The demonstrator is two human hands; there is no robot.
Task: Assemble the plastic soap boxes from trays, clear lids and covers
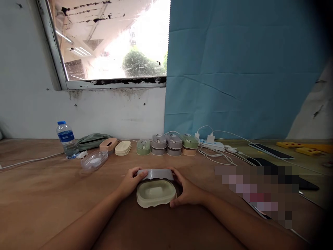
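A pale green soap dish (156,194), oval with a wavy rim, lies in front of me with its hollow side up. Directly behind it is a grey soap box part (158,174), tilted so that its outer wall faces me. My left hand (134,181) is closed on the left end of the grey part, thumb on its front wall. Around the right side curves my right hand (188,189). Its fingers reach the grey part's right end, and its thumb touches the pale dish's right front edge. The fingertips behind the grey part are hidden.
Along the wall stand several soap boxes (159,145), a cream one (123,148) and a peach one (108,144). A clear lid (94,160), a water bottle (67,140) and a green pouch (93,141) sit left. Cables (217,156), a power strip (212,144) and phones (271,151) lie right.
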